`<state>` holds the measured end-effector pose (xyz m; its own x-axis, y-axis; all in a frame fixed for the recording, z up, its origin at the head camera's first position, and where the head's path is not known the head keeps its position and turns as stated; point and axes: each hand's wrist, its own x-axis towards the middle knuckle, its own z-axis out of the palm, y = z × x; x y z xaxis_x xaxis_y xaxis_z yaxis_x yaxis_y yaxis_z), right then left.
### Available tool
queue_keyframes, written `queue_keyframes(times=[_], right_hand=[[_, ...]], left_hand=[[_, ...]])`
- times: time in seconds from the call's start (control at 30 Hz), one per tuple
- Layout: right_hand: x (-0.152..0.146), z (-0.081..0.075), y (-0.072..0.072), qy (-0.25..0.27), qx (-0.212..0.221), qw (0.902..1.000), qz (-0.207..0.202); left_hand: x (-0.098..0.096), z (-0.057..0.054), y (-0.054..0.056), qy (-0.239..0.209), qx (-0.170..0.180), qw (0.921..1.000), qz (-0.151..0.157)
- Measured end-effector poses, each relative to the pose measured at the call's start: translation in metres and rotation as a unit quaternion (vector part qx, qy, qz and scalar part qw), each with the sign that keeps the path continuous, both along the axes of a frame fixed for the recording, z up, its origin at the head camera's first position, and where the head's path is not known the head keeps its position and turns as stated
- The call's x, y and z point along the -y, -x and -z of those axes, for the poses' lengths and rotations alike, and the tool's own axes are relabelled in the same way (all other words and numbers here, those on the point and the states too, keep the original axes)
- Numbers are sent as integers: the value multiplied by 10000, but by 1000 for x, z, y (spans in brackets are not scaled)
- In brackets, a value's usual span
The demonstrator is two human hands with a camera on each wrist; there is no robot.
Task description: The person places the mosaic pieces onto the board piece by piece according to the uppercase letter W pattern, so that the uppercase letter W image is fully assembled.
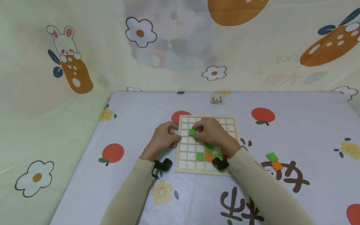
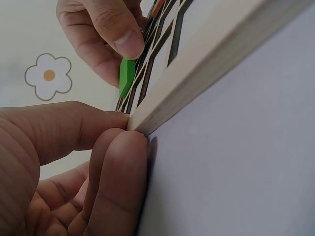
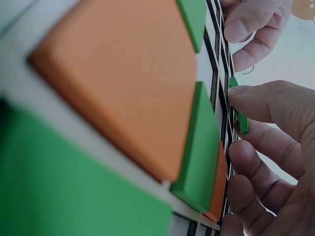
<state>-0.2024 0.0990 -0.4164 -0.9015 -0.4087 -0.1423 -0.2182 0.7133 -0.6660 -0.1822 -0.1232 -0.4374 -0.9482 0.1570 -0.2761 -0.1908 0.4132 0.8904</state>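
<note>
A pale wooden grid board (image 1: pixel 206 172) lies flat on the table. My left hand (image 1: pixel 164 136) is at its left edge; in the left wrist view, thumb and finger pinch the wooden rim (image 2: pixel 170 101). Over the board's upper left cells, my right hand (image 1: pixel 211 132) pinches a green square tile (image 1: pixel 192 132) between thumb and index finger. The right wrist view shows that green tile (image 3: pixel 241 118) tilted against the grid. Closer to that camera, an orange tile (image 3: pixel 123 83) and more green ones sit in the cells. The right hand and forearm hide part of the board.
Two loose tiles, one green (image 1: pixel 272 157) and one orange (image 1: pixel 277 165), lie right of the board. A small card with a grid pattern (image 1: pixel 217 98) rests behind it. The printed cloth (image 1: pixel 84 187) covers the table, and a patterned curtain (image 1: pixel 174 62) hangs behind.
</note>
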Motion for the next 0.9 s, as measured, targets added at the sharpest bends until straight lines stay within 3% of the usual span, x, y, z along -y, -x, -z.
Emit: queue_keyframes(times=[0.9], right_hand=[[1,4,1,-29,-16,10000,-63]], left_hand=[[1,-2,-1,-97,31,9999,14]])
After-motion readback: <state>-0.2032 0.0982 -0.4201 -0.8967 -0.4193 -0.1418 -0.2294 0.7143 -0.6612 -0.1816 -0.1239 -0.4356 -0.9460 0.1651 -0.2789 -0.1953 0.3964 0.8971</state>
